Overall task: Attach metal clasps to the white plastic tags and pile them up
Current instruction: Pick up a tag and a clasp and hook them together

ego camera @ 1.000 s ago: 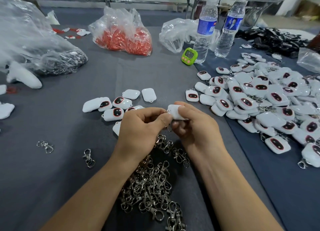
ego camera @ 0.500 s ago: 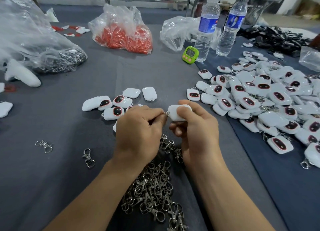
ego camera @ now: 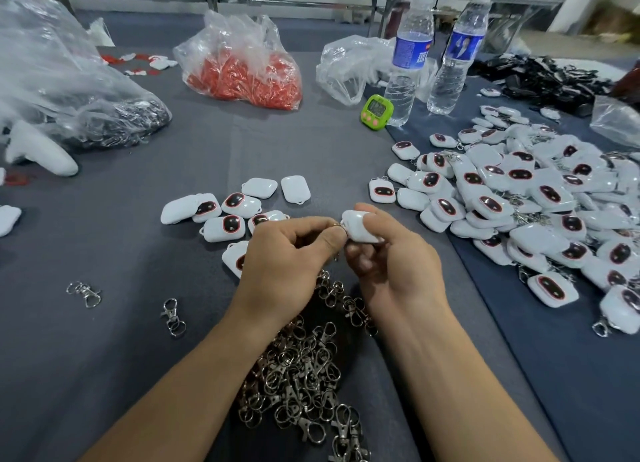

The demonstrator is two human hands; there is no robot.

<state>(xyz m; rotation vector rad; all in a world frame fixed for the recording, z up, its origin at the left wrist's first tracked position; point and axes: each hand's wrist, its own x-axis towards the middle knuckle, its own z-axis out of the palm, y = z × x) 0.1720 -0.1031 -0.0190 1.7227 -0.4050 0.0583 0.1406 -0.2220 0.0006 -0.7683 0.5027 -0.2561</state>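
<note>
The right hand grips one tag; the left hand pinches a clasp ring against it. Right of them lies a big finished pile; left, few bare tags remain.

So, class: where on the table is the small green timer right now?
In the head view, the green timer sits at the far centre-right of the table, just left of the nearer water bottle and right of the bag of red parts.

Two water bottles, one green timer.
</note>
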